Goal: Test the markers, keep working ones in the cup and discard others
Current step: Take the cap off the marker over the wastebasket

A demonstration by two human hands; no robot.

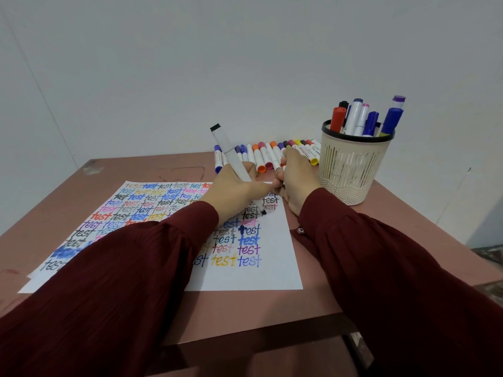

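My left hand [239, 186] grips a white marker [231, 156] with a black end cap, tilted up and away. Its black tip [263, 212] touches the white paper [255, 276] beside rows of the word "test" in many colours. My right hand [295, 180] rests at the paper's far right edge with its fingers curled. Whether it holds anything is hidden. A beige mesh cup [351, 170] with a black rim stands to the right and holds several markers [359, 118]. A row of capped markers [266, 156] lies along the table's far edge, just behind both hands.
The brown table [326, 289] stands against a white wall [245, 63]. A second sheet [27, 281] pokes out under the paper at the left. My dark red sleeves cover the lower part of the paper. The table's front edge is close to me.
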